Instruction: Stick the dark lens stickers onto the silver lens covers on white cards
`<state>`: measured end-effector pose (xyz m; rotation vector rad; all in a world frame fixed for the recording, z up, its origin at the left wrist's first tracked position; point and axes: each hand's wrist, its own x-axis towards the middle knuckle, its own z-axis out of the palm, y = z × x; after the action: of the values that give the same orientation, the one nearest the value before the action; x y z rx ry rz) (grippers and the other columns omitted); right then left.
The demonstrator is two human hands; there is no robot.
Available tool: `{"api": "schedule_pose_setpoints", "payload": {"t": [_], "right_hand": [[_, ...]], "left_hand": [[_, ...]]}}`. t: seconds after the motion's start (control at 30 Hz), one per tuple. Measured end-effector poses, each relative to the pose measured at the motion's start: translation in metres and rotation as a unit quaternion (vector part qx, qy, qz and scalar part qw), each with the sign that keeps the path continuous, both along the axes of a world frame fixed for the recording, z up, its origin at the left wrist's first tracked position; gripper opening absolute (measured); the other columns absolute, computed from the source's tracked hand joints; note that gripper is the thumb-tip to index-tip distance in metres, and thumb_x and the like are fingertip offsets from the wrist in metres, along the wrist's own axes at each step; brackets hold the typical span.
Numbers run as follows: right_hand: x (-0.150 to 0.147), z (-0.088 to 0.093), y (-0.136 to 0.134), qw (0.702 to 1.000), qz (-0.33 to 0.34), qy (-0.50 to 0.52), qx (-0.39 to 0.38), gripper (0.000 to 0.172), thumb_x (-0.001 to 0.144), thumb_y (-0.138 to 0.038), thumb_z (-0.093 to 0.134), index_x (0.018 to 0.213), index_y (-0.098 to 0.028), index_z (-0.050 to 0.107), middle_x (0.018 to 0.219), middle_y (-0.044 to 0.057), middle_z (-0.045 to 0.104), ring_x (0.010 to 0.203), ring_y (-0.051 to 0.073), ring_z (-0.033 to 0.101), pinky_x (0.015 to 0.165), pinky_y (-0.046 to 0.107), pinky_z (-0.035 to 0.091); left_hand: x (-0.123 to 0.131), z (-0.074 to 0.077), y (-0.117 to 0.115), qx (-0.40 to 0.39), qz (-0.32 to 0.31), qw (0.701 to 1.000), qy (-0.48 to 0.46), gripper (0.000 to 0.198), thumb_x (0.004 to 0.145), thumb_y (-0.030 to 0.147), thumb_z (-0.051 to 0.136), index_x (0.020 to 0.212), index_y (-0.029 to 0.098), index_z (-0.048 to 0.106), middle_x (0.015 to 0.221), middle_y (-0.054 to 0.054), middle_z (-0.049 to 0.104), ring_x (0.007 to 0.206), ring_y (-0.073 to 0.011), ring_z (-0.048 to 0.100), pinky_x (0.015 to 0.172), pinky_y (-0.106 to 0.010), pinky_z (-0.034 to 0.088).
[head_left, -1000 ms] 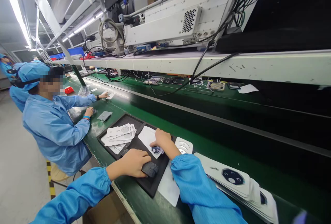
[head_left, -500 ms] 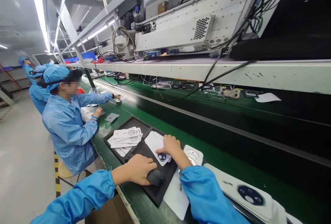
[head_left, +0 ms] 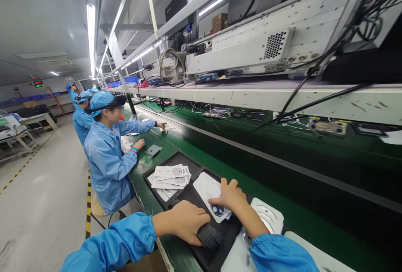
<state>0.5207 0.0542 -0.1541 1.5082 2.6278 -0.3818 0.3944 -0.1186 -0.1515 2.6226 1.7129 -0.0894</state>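
Note:
In the head view my left hand [head_left: 188,221] is closed around a bundle of thin black strips or plates [head_left: 210,236], low over the near part of a black tray [head_left: 185,197]. The strips' exact kind does not show. My right hand [head_left: 231,196] has its thumb and fingers apart over a pile of white phone-shaped cards [head_left: 204,185] with a dark camera print at one end. Its thumb seems to touch the top card. Another loose pile of white cards [head_left: 169,176] lies in the tray's far-left compartment.
A co-worker in blue [head_left: 109,159] sits to the left, near a small grey card [head_left: 153,150]. White phone-shaped pieces [head_left: 266,217] lie right of the tray. A shelf [head_left: 251,96] carrying equipment and hanging black cables [head_left: 297,91] runs above the green bench.
My view has swung left, so the bench, tray and co-worker appear farther right and slightly lower. My left hand keeps hold of the black strips; my right hand stays over the white cards.

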Motion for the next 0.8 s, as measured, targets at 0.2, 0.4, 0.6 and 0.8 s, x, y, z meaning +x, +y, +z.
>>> {"api": "schedule_pose_setpoints", "payload": {"t": [0.2,0.4,0.6,0.8], "right_hand": [[0.000,-0.004,0.001,1.000,-0.013,-0.006,-0.012,0.079,0.067,-0.063,0.084,0.122,-0.013,0.058,0.126,0.027,0.058,0.125,0.043,0.055,0.095,0.047,0.041],[0.002,0.001,-0.003,1.000,-0.010,0.005,0.007,0.075,0.068,-0.063,0.084,0.118,-0.015,0.055,0.122,0.025,0.057,0.119,0.041,0.061,0.090,0.045,0.045],[-0.003,0.013,-0.039,0.996,0.011,0.033,0.077,0.069,0.081,-0.043,0.083,0.130,-0.010,0.049,0.123,0.024,0.051,0.096,0.033,0.070,0.079,0.040,0.051],[0.001,0.011,-0.067,0.992,0.070,0.040,0.100,0.055,0.095,-0.032,0.067,0.142,-0.010,0.045,0.119,0.023,0.057,0.107,0.035,0.066,0.086,0.040,0.052]], "left_hand": [[0.000,-0.002,0.001,-0.005,-0.004,1.000,-0.002,0.048,0.078,0.060,0.076,0.096,0.022,0.055,0.092,-0.003,0.070,0.071,-0.0230,0.067,0.053,-0.033,0.042],[-0.001,-0.004,0.002,-0.010,0.000,1.000,-0.004,0.047,0.077,0.060,0.076,0.096,0.022,0.056,0.091,-0.003,0.069,0.072,-0.0242,0.068,0.053,-0.033,0.043],[-0.002,0.004,0.000,-0.012,0.004,1.000,-0.021,0.047,0.075,0.057,0.077,0.098,0.021,0.055,0.099,-0.005,0.068,0.083,-0.0249,0.068,0.067,-0.034,0.052],[-0.002,0.013,-0.005,0.001,0.000,0.998,-0.062,0.043,0.081,0.046,0.072,0.108,0.019,0.051,0.142,-0.016,0.048,0.136,-0.0338,0.045,0.112,-0.043,0.042]]}}
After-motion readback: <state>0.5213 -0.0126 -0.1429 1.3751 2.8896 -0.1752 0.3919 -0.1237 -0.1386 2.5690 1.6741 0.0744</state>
